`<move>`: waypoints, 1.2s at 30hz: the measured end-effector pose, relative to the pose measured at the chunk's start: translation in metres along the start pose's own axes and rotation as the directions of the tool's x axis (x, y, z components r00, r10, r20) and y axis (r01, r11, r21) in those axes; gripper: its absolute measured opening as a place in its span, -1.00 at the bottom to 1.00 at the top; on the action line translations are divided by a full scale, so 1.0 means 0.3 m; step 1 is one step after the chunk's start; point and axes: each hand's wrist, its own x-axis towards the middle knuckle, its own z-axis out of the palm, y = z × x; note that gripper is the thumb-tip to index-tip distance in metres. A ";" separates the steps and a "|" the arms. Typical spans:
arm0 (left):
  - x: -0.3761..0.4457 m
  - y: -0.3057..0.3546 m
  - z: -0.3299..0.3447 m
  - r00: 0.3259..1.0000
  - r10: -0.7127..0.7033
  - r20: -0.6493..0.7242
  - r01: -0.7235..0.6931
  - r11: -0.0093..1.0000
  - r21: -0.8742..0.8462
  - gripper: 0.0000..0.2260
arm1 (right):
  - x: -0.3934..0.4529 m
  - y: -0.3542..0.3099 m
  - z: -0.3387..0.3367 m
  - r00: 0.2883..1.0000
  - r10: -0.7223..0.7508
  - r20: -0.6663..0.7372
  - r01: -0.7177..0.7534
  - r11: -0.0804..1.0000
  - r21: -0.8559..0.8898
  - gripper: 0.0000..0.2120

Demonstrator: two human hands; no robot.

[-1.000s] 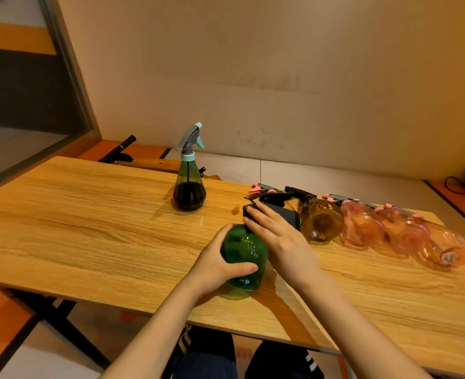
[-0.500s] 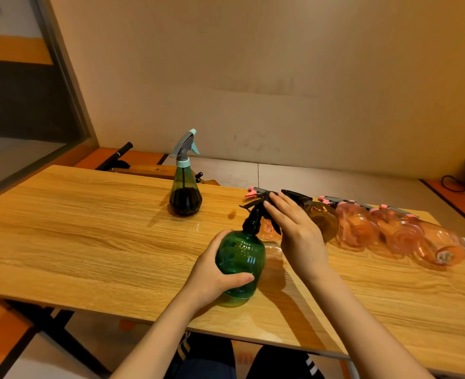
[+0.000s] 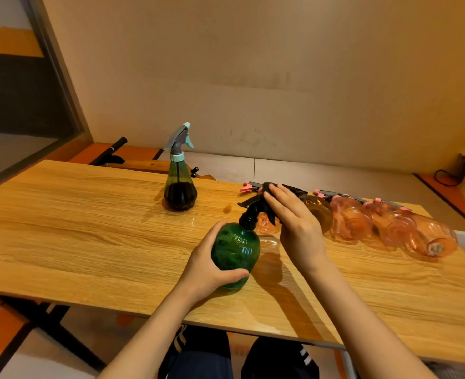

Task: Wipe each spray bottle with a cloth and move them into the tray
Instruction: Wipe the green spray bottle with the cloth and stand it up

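While the left hand (image 3: 208, 265) grips the round body of the green spray bottle (image 3: 235, 251) upright near the table's near edge, we find that the right hand (image 3: 294, 222) has climbed from the bottle's shoulder, where it lay a second ago, to the black trigger head (image 3: 256, 205). Its fingers curl over a dark cloth (image 3: 268, 186), only a corner of which shows beyond the fingertips, and press it onto the sprayer. We judge from this shift that wiping of the body is finished or nearly so and the head is now being cleaned, so this bottle is close to ready for transfer. A row of pink and amber bottles (image 3: 362, 220) lies on its side along the far right of the wooden table (image 3: 75, 228); whether they sit in a tray we cannot tell. A pale edge at the far right may be the tray. One dark-filled bottle with a teal trigger (image 3: 180, 184) stands apart, far and to the left, apparently unwiped.
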 end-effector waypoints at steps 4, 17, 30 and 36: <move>0.004 -0.008 0.002 1.000 0.003 0.000 -0.003 0.999 0.032 -0.20 | -0.001 0.009 -0.019 0.998 0.064 -0.020 -0.064 0.997 -0.033 -0.44; 0.013 -0.001 0.025 0.998 0.049 -0.048 -0.042 0.991 0.126 -0.17 | 0.009 -0.009 -0.009 0.996 0.093 0.001 -0.093 0.995 0.023 -0.47; 0.029 -0.022 -0.001 0.998 -0.028 -0.055 0.027 0.999 -0.022 -0.08 | -0.036 -0.063 0.041 0.987 -0.116 0.111 0.111 0.993 0.051 -0.53; 0.032 -0.012 -0.006 0.999 -0.030 -0.036 0.028 0.998 -0.050 -0.13 | -0.023 -0.073 0.043 0.980 -0.165 0.110 0.152 0.981 0.123 -0.63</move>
